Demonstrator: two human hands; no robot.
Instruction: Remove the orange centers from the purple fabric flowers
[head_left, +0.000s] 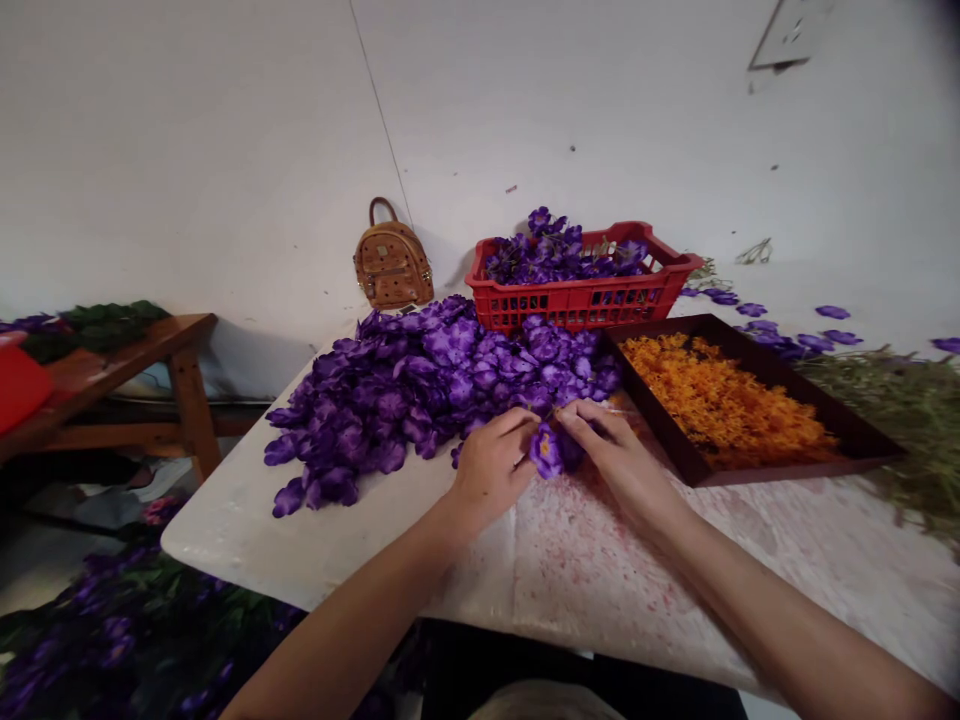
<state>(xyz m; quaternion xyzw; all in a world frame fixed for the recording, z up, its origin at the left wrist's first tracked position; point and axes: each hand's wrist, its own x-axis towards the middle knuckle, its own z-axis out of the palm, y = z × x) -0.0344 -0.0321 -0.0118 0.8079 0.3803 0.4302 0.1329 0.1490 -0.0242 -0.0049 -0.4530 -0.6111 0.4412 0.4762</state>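
Just above the table, my left hand (491, 465) is closed, its fingers pinching around a purple artificial flower (546, 450) with a yellow centre. The bloom hangs between my two hands, facing me. My right hand (619, 455) is closed too, thumb and forefinger pressed together at the flower's upper right. What sits in that pinch is too small to make out. Behind my hands spreads a heap of purple fabric petals (405, 390). To the right of my right hand lies a dark shallow tray (757, 370) of orange artificial flower centres (720, 400).
A red plastic crate (585, 300) of purple flowers stands behind the heap. A brown mini backpack (392, 262) leans at the wall. Green stems (892, 410) and loose purple petals (829, 338) lie right. A wooden bench (191, 380) stands left, with purple flowers (120, 640) below the table (232, 530).
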